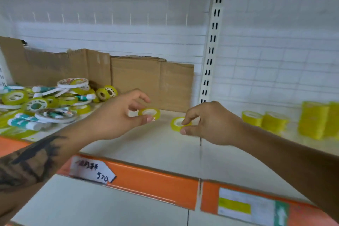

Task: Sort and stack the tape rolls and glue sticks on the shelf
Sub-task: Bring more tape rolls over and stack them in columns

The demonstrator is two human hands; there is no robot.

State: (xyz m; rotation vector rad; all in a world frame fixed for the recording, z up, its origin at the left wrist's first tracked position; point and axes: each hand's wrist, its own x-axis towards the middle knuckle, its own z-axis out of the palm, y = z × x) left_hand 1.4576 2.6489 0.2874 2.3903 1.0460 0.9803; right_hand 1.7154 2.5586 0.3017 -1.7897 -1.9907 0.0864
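- The left hand (119, 113) reaches in over the shelf (156, 148), thumb and fingertips pinching a small yellow tape roll (149, 113) by its rim; the roll lies nearly flat in the pinch, white core facing up, and is held clear of the shelf surface.
- The right hand (207, 123) pinches a second yellow tape roll (177, 124) between thumb and forefinger, tilted so its white core shows toward the camera; whether its lower edge touches the shelf I cannot tell.
- The two held rolls are near each other above the middle of the shelf, not touching.
- At the left end of the shelf lies a loose heap (45, 102) of yellow tape rolls, thin wide white rolls and white-and-teal glue sticks, jumbled over one another.
- Brown cardboard (128, 79) stands upright along the back wall behind the heap.
- On the right section of the shelf stand stacks of yellow tape rolls (311, 121): two low ones toward the middle and taller ones further right, side by side.
- A white slotted upright (211, 51) divides the back wall between the two sections.
- The shelf's front edge is an orange strip (156, 187) with a handwritten white tag (91, 170) on the left and a printed label (247, 205) on the right.
- The left forearm carries a dark tattoo (31, 159).
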